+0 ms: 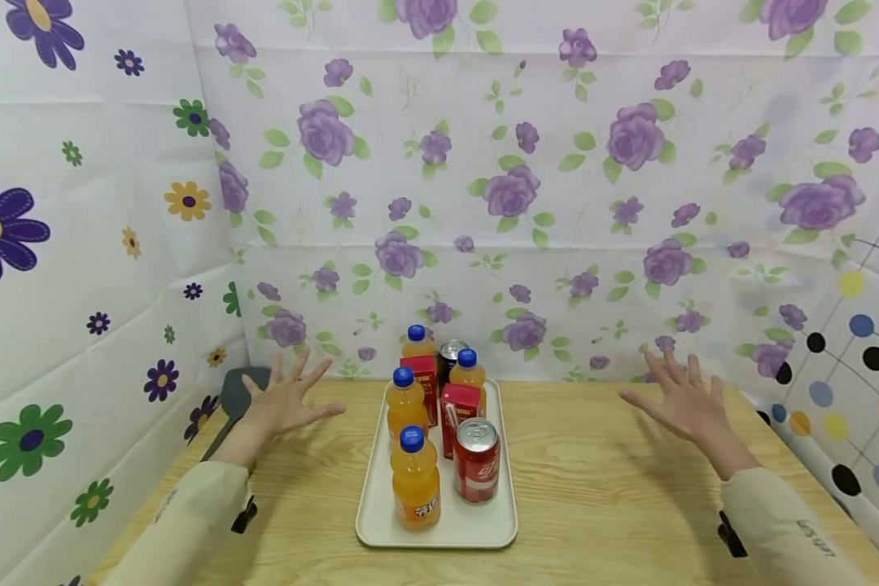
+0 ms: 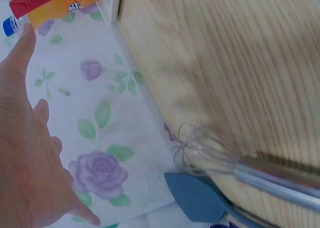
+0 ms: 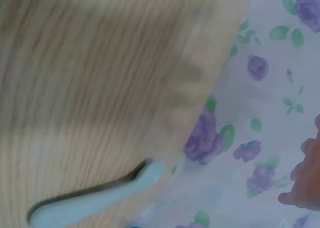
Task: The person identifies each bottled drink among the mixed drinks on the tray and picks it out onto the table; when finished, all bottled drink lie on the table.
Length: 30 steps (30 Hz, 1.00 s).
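Note:
My left hand (image 1: 284, 400) is held above the left side of the table, fingers spread, holding nothing. On the right, my right hand (image 1: 687, 405) hovers the same way, its fingers apart. Between them stands a white tray (image 1: 476, 533) with drinks upright on it. Several orange soda bottles (image 1: 416, 480) with blue caps line its left and back. Two red drink cartons (image 1: 460, 415) stand mid-tray, beside a red cola can (image 1: 477, 468) and a dark can (image 1: 452, 355) at the back. Nearest my left hand lie a grey-blue spatula (image 2: 195, 195) and a wire whisk (image 2: 265, 178).
A pale mint-coloured utensil (image 3: 95, 203) lies on the wooden table (image 1: 586, 488) at the right, hidden by my arm in the head view. A flowered cloth (image 1: 513, 163) hangs behind the table, with further patterned sheets along both sides.

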Each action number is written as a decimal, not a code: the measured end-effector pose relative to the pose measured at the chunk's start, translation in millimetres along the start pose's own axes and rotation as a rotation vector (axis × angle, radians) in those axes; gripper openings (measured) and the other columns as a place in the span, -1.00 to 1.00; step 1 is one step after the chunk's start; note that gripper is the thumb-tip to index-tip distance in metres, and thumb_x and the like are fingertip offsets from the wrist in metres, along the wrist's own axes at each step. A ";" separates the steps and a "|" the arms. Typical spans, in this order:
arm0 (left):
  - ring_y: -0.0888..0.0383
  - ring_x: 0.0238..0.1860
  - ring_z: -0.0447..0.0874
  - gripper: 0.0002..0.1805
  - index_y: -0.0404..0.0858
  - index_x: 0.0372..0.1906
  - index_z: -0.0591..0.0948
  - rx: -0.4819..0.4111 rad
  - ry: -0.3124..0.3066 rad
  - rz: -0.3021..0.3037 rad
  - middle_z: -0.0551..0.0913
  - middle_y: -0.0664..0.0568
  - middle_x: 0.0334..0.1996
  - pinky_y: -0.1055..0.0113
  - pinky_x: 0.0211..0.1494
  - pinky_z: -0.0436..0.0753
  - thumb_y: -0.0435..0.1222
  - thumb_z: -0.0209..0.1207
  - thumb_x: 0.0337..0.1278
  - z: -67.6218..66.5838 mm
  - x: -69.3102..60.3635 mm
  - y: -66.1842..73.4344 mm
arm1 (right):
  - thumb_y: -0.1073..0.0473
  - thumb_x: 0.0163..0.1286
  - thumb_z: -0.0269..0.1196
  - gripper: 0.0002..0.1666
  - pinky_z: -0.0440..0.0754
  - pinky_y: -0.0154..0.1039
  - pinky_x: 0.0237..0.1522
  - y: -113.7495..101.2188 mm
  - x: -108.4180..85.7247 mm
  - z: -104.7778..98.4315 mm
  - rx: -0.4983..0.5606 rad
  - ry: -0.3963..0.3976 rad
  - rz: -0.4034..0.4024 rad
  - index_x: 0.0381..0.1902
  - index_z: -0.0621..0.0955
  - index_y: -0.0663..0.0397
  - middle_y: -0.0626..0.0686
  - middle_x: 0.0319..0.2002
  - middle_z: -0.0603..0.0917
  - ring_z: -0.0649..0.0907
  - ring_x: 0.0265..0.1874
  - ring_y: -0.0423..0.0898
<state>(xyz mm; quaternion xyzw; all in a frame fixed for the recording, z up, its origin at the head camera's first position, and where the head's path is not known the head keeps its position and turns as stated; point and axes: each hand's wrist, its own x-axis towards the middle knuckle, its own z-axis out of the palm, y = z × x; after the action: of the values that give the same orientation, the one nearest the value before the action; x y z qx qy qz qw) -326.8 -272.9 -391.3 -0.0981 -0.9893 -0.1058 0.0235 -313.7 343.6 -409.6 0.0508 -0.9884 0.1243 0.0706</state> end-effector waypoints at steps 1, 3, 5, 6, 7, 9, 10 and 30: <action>-0.49 0.47 -0.55 0.06 0.11 0.56 -0.01 -0.004 -0.002 0.002 -0.24 -0.21 0.58 -0.68 0.08 -0.59 0.46 0.01 -0.01 1.1 -0.8 1.4 | -0.54 0.31 -0.07 0.15 -0.39 0.62 0.25 -4.6 0.0 -1.1 0.006 0.003 -0.006 0.57 -0.27 -0.15 0.29 0.56 -0.29 -0.30 0.44 0.52; -0.50 0.47 -0.54 0.06 0.11 0.56 0.00 -0.014 0.001 0.008 -0.25 -0.22 0.58 -0.68 0.09 -0.59 0.46 0.02 -0.01 3.6 -4.0 3.4 | -0.53 0.31 -0.07 0.15 -0.39 0.62 0.25 -15.8 0.8 -2.6 0.013 0.014 -0.021 0.57 -0.27 -0.15 0.30 0.56 -0.26 -0.30 0.45 0.51; -0.51 0.47 -0.52 0.06 0.09 0.55 0.04 -0.012 0.021 0.017 -0.24 -0.22 0.58 -0.67 0.10 -0.58 0.45 0.04 -0.02 7.3 -8.0 5.2 | -0.52 0.32 -0.07 0.14 -0.40 0.62 0.26 -28.1 2.2 -4.2 0.027 0.019 -0.038 0.57 -0.27 -0.16 0.30 0.56 -0.26 -0.31 0.45 0.50; -0.51 0.47 -0.51 0.06 0.08 0.55 0.07 -0.010 0.039 0.024 -0.23 -0.23 0.58 -0.67 0.12 -0.58 0.44 0.05 -0.02 9.2 -10.5 6.1 | -0.52 0.32 -0.06 0.13 -0.40 0.62 0.26 -35.0 3.2 -4.9 0.036 0.022 -0.046 0.57 -0.26 -0.16 0.29 0.56 -0.26 -0.31 0.45 0.49; -0.51 0.47 -0.50 0.05 0.07 0.54 0.08 0.002 0.059 0.028 -0.24 -0.22 0.58 -0.67 0.14 -0.56 0.44 0.06 -0.03 11.4 -13.2 6.8 | -0.52 0.32 -0.06 0.13 -0.40 0.61 0.26 -41.9 4.4 -5.6 0.047 0.025 -0.054 0.57 -0.25 -0.17 0.28 0.56 -0.27 -0.31 0.46 0.48; -0.52 0.48 -0.46 0.04 0.05 0.53 0.14 0.021 0.108 0.041 -0.22 -0.23 0.58 -0.67 0.18 -0.51 0.42 0.09 -0.05 16.0 -18.7 8.4 | -0.51 0.32 -0.06 0.12 -0.41 0.61 0.27 -56.0 7.8 -6.9 0.073 0.030 -0.070 0.58 -0.24 -0.18 0.25 0.57 -0.28 -0.30 0.47 0.47; -0.52 0.48 -0.44 0.04 0.04 0.52 0.16 0.027 0.129 0.046 -0.20 -0.24 0.57 -0.67 0.20 -0.47 0.42 0.11 -0.05 18.4 -21.6 9.7 | -0.51 0.32 -0.06 0.11 -0.42 0.60 0.28 -63.1 10.1 -7.3 0.090 0.031 -0.076 0.57 -0.25 -0.21 0.23 0.57 -0.29 -0.30 0.47 0.45; -0.37 0.53 -0.47 0.19 -0.32 0.55 -0.14 -0.474 -0.073 0.040 -0.27 -0.30 0.56 -0.40 0.47 -0.32 0.11 0.30 0.05 82.2 -46.9 41.5 | -0.37 0.35 0.06 0.07 -0.21 0.44 0.45 -201.2 48.4 11.3 0.463 -0.004 -0.213 0.58 -0.11 -0.07 0.13 0.59 -0.09 -0.19 0.55 0.27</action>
<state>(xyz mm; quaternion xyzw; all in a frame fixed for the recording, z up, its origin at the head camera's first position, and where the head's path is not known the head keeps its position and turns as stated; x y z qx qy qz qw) -274.7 -224.4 -466.2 -0.1241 -0.9348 -0.3311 -0.0339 -339.1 142.8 -365.1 0.1699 -0.9228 0.3392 0.0680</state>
